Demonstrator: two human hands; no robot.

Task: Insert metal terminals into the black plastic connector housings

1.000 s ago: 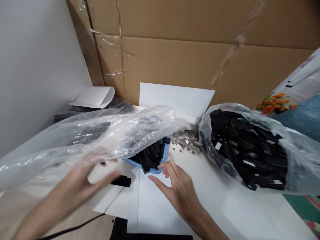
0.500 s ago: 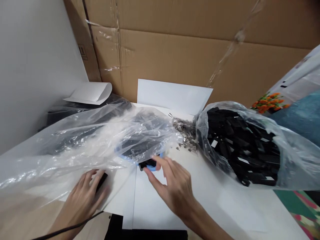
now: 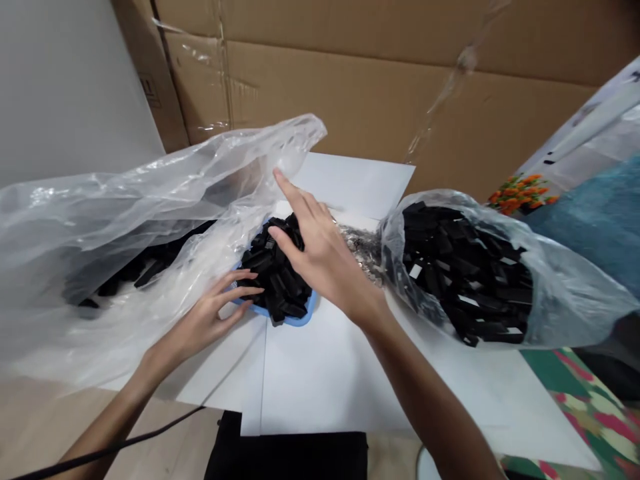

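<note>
A blue basket (image 3: 303, 321) heaped with small black plastic pieces (image 3: 280, 280) sits on the white table. My left hand (image 3: 215, 308) is open at the basket's left side, its stretched fingers reaching over the rim to the black pieces. Raised above the basket's right part is my right hand (image 3: 323, 250), fingers extended and nothing held. Its index fingertip is at the lifted edge of a clear plastic bag (image 3: 225, 160); whether they touch I cannot tell. More black pieces lie inside that bag, on the left.
Small shiny metal pieces (image 3: 363, 247) are piled right of the basket. Another clear bag (image 3: 565, 293) full of black pieces lies at the right. Cardboard (image 3: 325, 93) stands behind, with orange flowers (image 3: 523, 193) at the far right. A dark cable (image 3: 150, 435) crosses my left forearm.
The clear bag has been swept up and back off the basket, exposing the black pieces. My right hand has risen away from the basket's front; my left has moved right and no longer holds a black piece.
</note>
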